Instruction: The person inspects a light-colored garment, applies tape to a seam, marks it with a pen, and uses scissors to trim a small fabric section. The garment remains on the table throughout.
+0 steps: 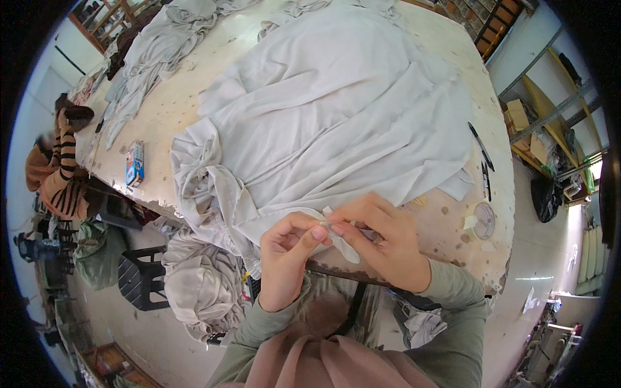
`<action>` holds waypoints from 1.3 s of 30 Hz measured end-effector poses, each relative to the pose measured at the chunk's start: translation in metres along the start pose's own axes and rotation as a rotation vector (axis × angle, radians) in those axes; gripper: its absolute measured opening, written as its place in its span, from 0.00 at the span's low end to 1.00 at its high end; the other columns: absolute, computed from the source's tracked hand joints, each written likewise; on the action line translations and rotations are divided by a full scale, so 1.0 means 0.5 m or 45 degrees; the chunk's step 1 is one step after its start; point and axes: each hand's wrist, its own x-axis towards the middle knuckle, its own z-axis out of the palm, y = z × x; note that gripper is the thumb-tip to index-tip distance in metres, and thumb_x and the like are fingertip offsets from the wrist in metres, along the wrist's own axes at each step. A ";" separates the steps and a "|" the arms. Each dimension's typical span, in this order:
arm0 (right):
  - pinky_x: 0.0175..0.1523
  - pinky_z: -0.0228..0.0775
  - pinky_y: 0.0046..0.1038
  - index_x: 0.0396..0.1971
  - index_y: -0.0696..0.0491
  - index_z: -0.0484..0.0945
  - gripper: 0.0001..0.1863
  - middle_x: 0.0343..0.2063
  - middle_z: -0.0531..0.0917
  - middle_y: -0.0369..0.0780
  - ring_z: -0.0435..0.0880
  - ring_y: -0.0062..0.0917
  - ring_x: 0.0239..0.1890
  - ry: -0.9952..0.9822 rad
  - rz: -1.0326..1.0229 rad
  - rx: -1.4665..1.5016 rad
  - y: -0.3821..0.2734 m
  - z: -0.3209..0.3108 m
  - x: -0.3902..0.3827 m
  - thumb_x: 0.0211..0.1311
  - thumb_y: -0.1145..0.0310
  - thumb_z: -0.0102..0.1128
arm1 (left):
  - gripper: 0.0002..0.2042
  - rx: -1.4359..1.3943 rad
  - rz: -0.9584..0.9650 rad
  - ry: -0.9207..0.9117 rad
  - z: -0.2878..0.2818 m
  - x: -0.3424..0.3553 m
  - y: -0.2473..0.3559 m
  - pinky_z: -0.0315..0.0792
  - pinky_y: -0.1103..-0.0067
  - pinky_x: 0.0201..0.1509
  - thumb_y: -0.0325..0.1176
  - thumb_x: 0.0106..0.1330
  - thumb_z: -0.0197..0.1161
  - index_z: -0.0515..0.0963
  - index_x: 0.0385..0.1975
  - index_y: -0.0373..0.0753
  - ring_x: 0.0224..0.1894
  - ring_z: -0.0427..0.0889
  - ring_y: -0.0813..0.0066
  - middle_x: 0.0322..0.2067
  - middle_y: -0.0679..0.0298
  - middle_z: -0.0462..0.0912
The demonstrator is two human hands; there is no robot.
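Between both hands, small white tag [327, 218] on pale cloth [336, 123].

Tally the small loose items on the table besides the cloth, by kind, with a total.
Blue box: 1
Black pens or markers near the right edge: 2
Round clear lid or dish: 1
Small white label pinched by left hand and right hand: 1
Total: 5

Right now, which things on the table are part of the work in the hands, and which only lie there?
In the work:
left hand
right hand
small white tag pinched between them
pale grey cloth

Lying about:
blue box
black pen
round lid
cloth heap at the far edge
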 end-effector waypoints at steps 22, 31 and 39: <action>0.44 0.67 0.18 0.42 0.56 0.75 0.09 0.34 0.77 0.32 0.74 0.13 0.39 0.010 0.531 0.791 0.015 0.008 0.003 0.65 0.71 0.56 | 0.07 0.111 0.083 0.072 0.030 0.007 -0.007 0.68 0.84 0.47 0.26 0.64 0.61 0.75 0.39 0.32 0.41 0.76 0.81 0.38 0.63 0.80; 0.39 0.69 0.26 0.36 0.54 0.78 0.07 0.34 0.77 0.39 0.77 0.30 0.35 -0.092 0.035 -0.006 0.025 -0.006 0.011 0.59 0.69 0.59 | 0.06 0.583 0.154 0.073 0.009 0.006 -0.009 0.68 0.82 0.44 0.21 0.60 0.62 0.77 0.36 0.32 0.38 0.74 0.84 0.33 0.67 0.80; 0.40 0.61 0.32 0.36 0.56 0.70 0.08 0.29 0.72 0.39 0.71 0.36 0.33 -0.081 -0.348 -0.624 0.045 0.021 0.012 0.61 0.69 0.55 | 0.06 1.111 0.452 0.125 0.010 0.014 -0.013 0.67 0.81 0.43 0.19 0.57 0.61 0.77 0.34 0.31 0.34 0.75 0.74 0.29 0.62 0.80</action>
